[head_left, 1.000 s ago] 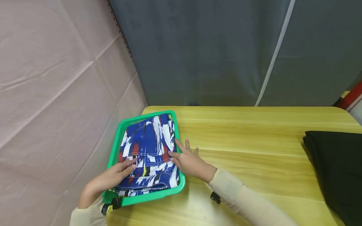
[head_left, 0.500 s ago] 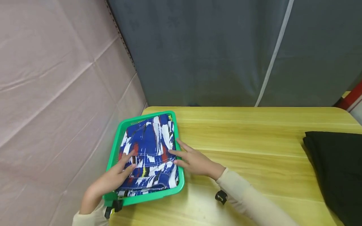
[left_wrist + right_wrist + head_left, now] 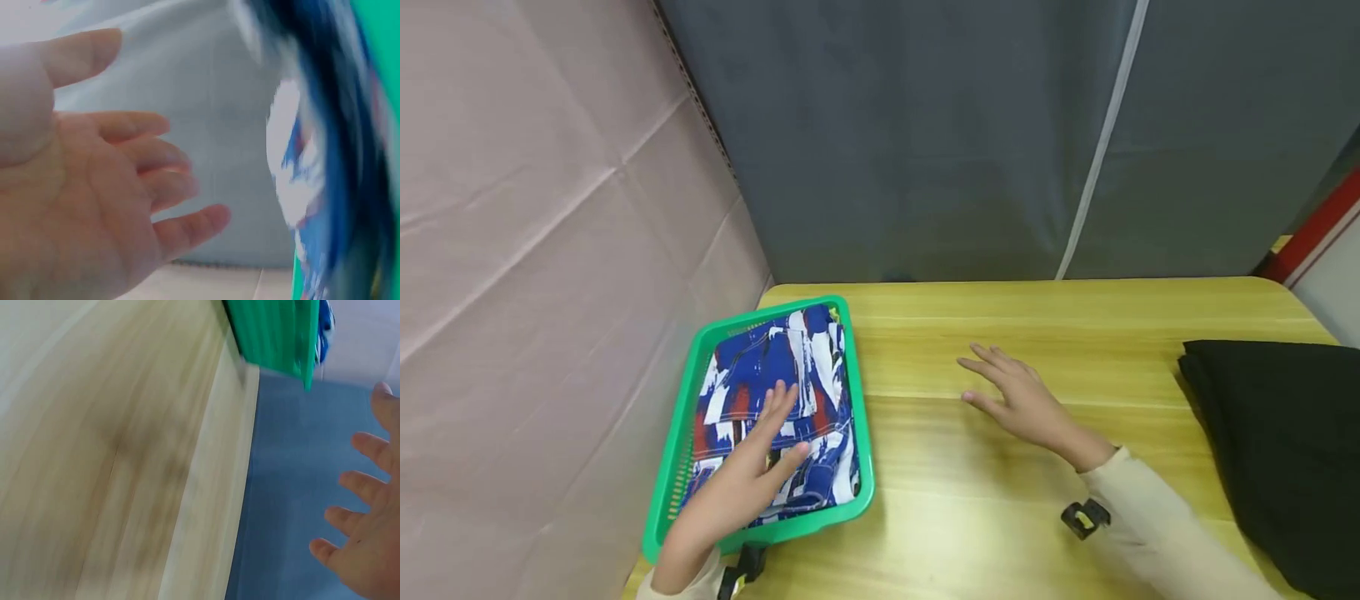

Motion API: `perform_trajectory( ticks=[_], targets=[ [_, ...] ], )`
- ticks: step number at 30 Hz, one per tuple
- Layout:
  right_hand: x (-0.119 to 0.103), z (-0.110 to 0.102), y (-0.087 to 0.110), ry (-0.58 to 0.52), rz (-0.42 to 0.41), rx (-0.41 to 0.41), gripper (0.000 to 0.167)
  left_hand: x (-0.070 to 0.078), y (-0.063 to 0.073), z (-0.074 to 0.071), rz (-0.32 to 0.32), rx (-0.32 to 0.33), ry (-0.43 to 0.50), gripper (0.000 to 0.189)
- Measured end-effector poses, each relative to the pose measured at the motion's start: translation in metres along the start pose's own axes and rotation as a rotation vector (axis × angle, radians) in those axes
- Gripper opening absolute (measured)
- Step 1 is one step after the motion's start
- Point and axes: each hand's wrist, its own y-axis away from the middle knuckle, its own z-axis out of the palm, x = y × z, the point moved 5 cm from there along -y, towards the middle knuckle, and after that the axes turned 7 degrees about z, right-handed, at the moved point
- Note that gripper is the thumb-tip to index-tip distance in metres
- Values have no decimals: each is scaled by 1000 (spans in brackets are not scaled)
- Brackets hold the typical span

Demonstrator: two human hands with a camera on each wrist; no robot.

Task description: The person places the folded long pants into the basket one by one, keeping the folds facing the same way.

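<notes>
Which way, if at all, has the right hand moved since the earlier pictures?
Yes: against the table, the right hand moved right, away from the basket.

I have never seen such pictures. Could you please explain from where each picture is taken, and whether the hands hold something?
There is no machine, only a person's left hand and right hand. One picture is taken from the head, looking forward and down; one from each wrist shows that hand closely. On the wooden table are a green basket with patterned fabric inside and, to the right, folded black fabric. The left is over the basket, the right above the table between the basket and the black fabric. Neither holds anything.
</notes>
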Motion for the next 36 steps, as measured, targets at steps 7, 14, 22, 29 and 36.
perform_trajectory(
  ticks=[7,14,22,29,36],
  targets=[
    [36,-27,22,-48,82,-39,59,25,-19,34,59,-7,159,73],
    [70,-57,45,-30,239,-58,69,51,-44,63,74,56,347,78],
    [119,-92,79,-1,373,-30,76,87,-75,113,122,-35,510,86],
    [161,-119,118,23,480,59,77,115,-100,185,74,-246,726,89],
    [191,-147,156,69,624,222,78,151,-110,232,-46,-357,891,77]
  ],
)
